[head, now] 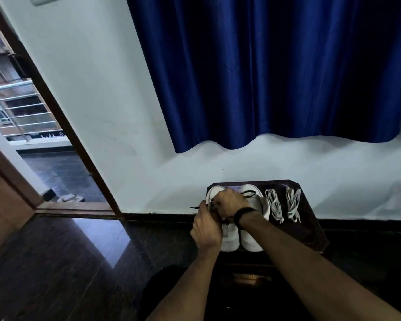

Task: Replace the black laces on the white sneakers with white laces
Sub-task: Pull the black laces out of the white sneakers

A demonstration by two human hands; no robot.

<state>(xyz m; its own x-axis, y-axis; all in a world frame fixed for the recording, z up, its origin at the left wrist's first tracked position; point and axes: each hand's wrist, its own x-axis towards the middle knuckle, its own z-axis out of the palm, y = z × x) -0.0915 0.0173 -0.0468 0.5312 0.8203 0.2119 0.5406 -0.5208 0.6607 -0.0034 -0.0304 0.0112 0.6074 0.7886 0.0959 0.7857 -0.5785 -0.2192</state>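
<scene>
The right hand (229, 201) reaches across over the lacing of the left-hand white leather sneaker (229, 239), fingers curled down onto it; it appears to pinch the thin black lace (220, 216) there, though the fingertips are hidden under the knuckles. A black band (242, 214) circles its wrist. The left hand (205, 230) sits at the seven o'clock side of the right one, against the outer flank of the same sneaker, its fingers curled in toward the lacing; a black lace end pokes out at nine o'clock from between its thumb and fingers, so it seems to hold that lace.

The second white leather sneaker (256, 205) stands touching the first at its three o'clock side, toes toward the person, with a loop of black lace (248, 193) lying over its opening at twelve o'clock. Both stand on a small dark wooden table (310, 218) set against the pale wall (102, 89).

At three o'clock from the shoes, two bundled white flat laces lie side by side on the table: one (274, 206) just beside the second sneaker, the other (293, 203) beyond it, apart.

A deep blue curtain (264, 66) hangs at twelve o'clock. An open doorway (44, 147) stands at ten o'clock over a glossy dark stone floor (67, 262).
</scene>
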